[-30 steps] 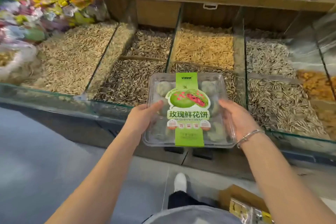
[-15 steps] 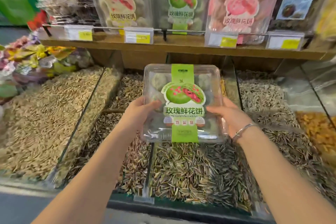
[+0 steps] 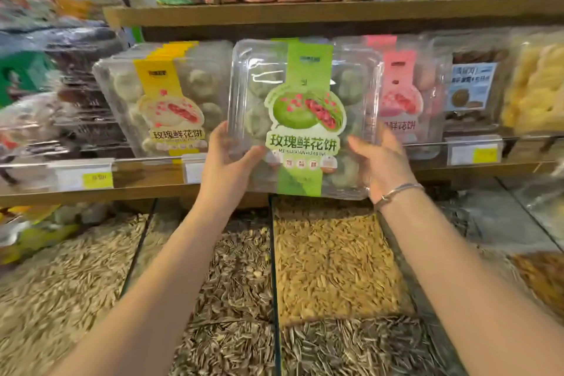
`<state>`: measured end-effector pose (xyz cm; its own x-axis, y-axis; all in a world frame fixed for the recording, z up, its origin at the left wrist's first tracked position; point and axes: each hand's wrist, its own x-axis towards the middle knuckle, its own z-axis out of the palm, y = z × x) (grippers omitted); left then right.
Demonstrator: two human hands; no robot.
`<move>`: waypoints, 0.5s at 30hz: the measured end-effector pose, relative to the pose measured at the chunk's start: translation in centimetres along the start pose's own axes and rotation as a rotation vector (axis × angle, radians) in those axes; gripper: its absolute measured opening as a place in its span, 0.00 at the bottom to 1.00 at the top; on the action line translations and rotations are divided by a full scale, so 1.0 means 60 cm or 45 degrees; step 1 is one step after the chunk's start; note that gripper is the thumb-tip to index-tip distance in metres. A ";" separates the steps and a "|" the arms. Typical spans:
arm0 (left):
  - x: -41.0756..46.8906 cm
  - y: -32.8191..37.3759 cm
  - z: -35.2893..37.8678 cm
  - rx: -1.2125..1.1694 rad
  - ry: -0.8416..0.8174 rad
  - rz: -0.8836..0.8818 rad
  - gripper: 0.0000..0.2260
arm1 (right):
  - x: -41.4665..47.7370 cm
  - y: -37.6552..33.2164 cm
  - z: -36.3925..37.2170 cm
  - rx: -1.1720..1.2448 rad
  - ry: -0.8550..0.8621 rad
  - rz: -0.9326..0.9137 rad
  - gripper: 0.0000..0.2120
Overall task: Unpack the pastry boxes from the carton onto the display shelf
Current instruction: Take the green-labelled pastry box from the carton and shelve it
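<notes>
Above seed bins (image 3: 274, 284), wooden display shelf (image 3: 137, 195)

Left hand (image 3: 227, 162): gripping the pastry box (image 3: 305, 119) at its lower left edge, thumb pressing on the front.
Right hand (image 3: 381, 162): gripping the lower right edge, fingers apparently curling behind.
Arms: both reaching forward and upward.

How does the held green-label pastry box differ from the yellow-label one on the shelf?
The green-label pastry box: green band, greenish pastries; yellow-label pastry box: yellow band, pale pastries. The left hand and right hand grip the green-label pastry box in front of the shelf; the yellow-label pastry box stands on it. Both are clear plastic.
</notes>
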<state>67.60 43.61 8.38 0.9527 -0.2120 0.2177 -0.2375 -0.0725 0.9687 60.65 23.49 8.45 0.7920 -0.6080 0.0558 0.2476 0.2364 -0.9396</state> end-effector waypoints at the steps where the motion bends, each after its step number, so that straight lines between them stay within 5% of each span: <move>1: 0.013 -0.002 -0.001 0.045 -0.007 0.059 0.30 | 0.015 -0.002 0.007 0.042 0.006 -0.025 0.32; 6: 0.087 0.008 0.002 0.276 0.045 0.214 0.33 | 0.087 -0.020 0.047 0.065 0.010 -0.197 0.28; 15: 0.138 -0.042 0.036 0.560 0.228 0.282 0.32 | 0.149 0.022 0.075 -0.508 0.127 -0.324 0.29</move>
<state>75.70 39.92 7.48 0.8791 -0.1015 0.4657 -0.4572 -0.4555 0.7639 70.56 21.79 9.23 0.6721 -0.6829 0.2862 0.1777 -0.2264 -0.9577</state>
